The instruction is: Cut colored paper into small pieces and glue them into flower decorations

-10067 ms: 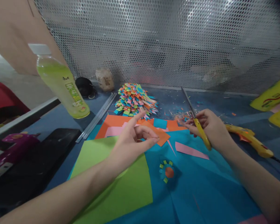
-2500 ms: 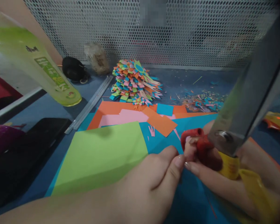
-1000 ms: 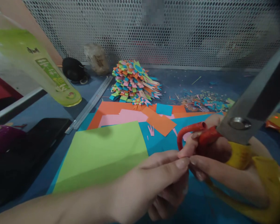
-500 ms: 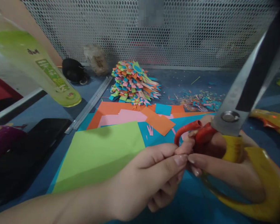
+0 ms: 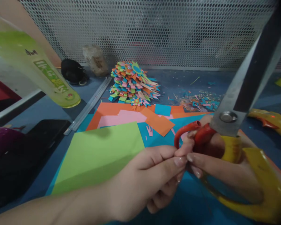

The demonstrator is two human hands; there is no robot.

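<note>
My left hand is closed in a pinch, its thumb and fingertips meeting those of my right hand. Whatever lies between the fingertips is too small or hidden to make out. A large pair of scissors with red and yellow handles hangs on my right hand, blades pointing up and to the right. Below the hands spreads blue paper, with a light green sheet to the left. Beyond them lie an orange paper piece, a small blue piece and a fringed pink scrap.
A pile of folded, colourful paper pieces stands at the back, beside paper clippings. A bottle, a clear ruler and a black phone are leftward. A yellow glue gun lies right. Perforated metal closes the back.
The whole view has shifted very slightly. Both hands keep the same pinched pose, and the scissors stay on my right hand.
</note>
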